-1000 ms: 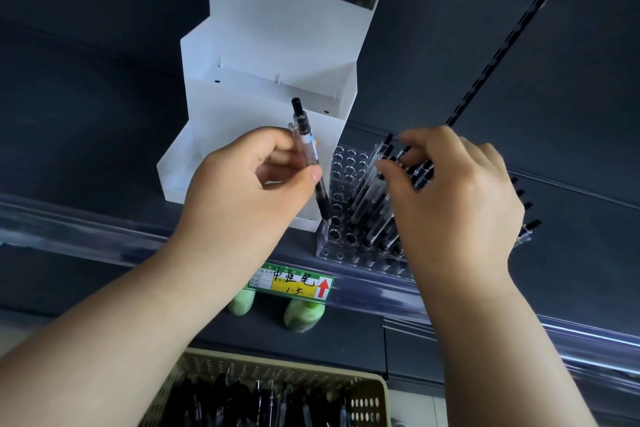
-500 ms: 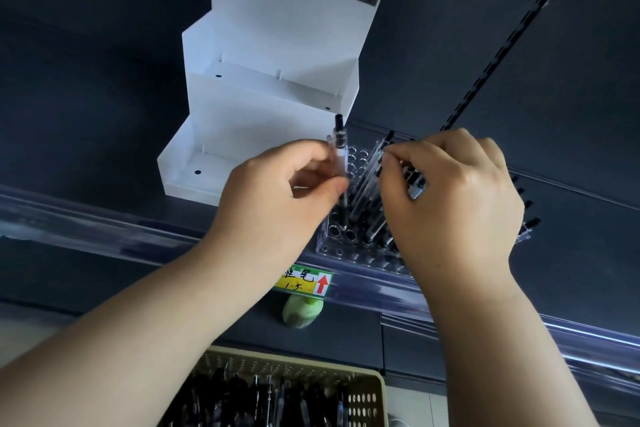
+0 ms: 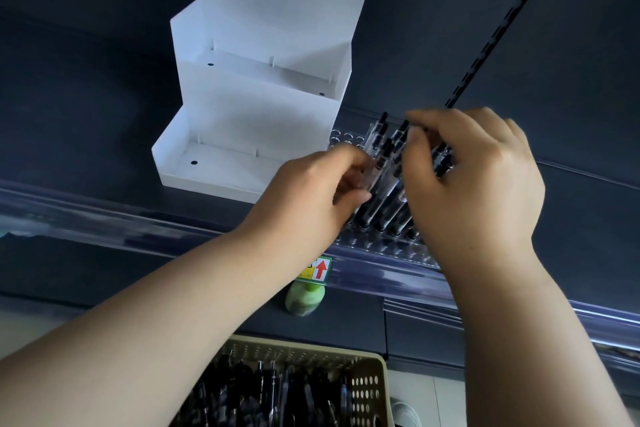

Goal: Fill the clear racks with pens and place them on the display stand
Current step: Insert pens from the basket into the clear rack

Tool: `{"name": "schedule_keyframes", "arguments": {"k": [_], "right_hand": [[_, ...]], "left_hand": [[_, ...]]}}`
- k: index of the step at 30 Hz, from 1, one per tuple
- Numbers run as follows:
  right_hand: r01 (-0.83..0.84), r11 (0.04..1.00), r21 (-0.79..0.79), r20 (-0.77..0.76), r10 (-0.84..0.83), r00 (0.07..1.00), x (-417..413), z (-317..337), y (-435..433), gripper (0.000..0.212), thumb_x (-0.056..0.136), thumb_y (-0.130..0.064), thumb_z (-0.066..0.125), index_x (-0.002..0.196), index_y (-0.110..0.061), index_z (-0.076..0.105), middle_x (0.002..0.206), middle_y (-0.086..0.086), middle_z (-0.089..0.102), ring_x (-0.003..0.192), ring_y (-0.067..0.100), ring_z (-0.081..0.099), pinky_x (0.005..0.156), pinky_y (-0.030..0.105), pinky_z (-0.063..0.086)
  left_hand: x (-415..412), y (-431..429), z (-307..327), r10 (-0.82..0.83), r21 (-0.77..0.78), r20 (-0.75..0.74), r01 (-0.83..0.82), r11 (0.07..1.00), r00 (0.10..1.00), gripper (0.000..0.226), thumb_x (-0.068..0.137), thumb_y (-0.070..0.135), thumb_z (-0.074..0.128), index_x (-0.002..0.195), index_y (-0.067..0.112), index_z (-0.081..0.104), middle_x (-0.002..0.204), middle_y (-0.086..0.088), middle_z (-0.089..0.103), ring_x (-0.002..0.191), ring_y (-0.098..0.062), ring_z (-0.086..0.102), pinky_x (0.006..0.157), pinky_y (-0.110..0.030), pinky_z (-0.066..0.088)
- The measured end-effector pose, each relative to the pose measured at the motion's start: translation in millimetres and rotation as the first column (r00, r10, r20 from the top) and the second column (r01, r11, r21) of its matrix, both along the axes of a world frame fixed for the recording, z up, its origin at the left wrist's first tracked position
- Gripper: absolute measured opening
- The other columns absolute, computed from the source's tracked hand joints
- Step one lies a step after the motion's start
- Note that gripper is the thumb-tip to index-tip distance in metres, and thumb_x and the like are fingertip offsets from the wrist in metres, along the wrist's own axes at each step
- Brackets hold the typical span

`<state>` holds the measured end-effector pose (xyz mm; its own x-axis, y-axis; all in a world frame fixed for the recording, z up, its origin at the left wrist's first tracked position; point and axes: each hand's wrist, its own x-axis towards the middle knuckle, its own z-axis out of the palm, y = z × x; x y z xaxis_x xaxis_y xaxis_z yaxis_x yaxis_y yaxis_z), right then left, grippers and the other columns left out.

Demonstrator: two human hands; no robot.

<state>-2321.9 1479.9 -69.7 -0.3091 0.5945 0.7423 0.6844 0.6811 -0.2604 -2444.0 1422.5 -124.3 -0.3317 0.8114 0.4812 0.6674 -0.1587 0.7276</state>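
A: So why both hands at the clear perforated plastic rack (image 3: 377,248)?

B: The left hand (image 3: 322,191) pinches one clear-barrelled black pen (image 3: 377,172) to seat it, I'd say; the right hand (image 3: 474,184) pinches standing pens (image 3: 382,213) by their tops, parting them.

A: Hidden?

B: The rack's right side; it sits just beside the white stepped display stand (image 3: 242,135).

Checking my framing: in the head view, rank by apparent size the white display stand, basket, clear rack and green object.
1. white display stand
2. basket, nearer the camera and cropped, so unsure
3. clear rack, mostly covered
4. green object
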Motion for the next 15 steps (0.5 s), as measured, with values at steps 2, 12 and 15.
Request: {"name": "schedule_keyframes", "arguments": {"k": [2,12,15], "right_hand": [[0.016,0.999,-0.028,-0.005,-0.016,1.0,2.2,-0.5,2.0,0.025,0.088,-0.029,0.049,0.101,-0.027,0.07,0.088,-0.004,0.064,0.087,0.022,0.053,0.061,0.025,0.032],[0.012,0.997,-0.072,0.012,-0.011,1.0,7.5,1.7,3.6,0.025,0.09,-0.027,0.048,0.103,-0.028,0.069,0.091,-0.005,0.065,0.09,0.021,0.053,0.063,0.025,0.033],[0.002,0.999,-0.05,0.008,-0.002,1.0,10.7,4.9,0.4,0.026,0.089,-0.027,0.047,0.103,-0.028,0.069,0.09,-0.005,0.064,0.091,0.022,0.054,0.06,0.026,0.035]], "left_hand": [[-0.8,4.0,-5.3,0.016,-0.069,-0.02,-0.017,0.998,1.0,0.022,0.079,0.015,0.074,0.099,0.018,0.065,0.085,0.006,0.069,0.076,-0.009,0.064,0.075,-0.031,0.055],[-3.6,7.8,-12.9,0.01,-0.164,-0.115,-0.029,0.986,0.993,0.016,0.081,0.022,0.072,0.095,0.019,0.066,0.082,0.005,0.067,0.072,-0.011,0.06,0.071,-0.028,0.053],[-6.8,1.1,-13.2,0.007,-0.205,-0.16,-0.04,0.978,0.987,0.02,0.082,0.023,0.071,0.1,0.017,0.066,0.087,0.002,0.065,0.075,-0.011,0.058,0.073,-0.026,0.051]]}}
